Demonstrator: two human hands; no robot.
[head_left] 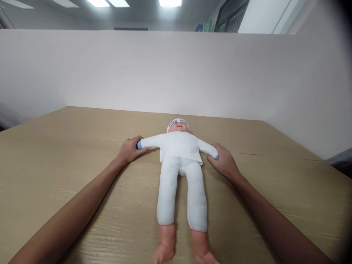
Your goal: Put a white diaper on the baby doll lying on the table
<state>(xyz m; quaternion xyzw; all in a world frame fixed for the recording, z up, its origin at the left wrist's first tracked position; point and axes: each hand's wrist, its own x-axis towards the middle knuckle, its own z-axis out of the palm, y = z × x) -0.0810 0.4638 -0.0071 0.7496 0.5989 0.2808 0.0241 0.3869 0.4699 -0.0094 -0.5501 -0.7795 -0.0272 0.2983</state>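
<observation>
A baby doll [180,146] lies on its back on the table, its head toward the wall and its bare feet toward me. It wears a white long-sleeved top, white trousers [167,190] and a white cap [178,121] with blue lettering. Both doll arms are stretched out sideways. My left hand [132,149] is closed around the end of the sleeve on the left, where a blue cuff [139,145] shows. My right hand [224,159] grips the other sleeve end, with a bit of blue cuff visible by the thumb. The doll's hands are hidden.
The wide tan table [82,176] has thin seams running across its top. A pale wall or partition [165,69] rises behind its far edge. Above that, ceiling lights [170,3] are visible. Dark objects sit beyond the table's right side.
</observation>
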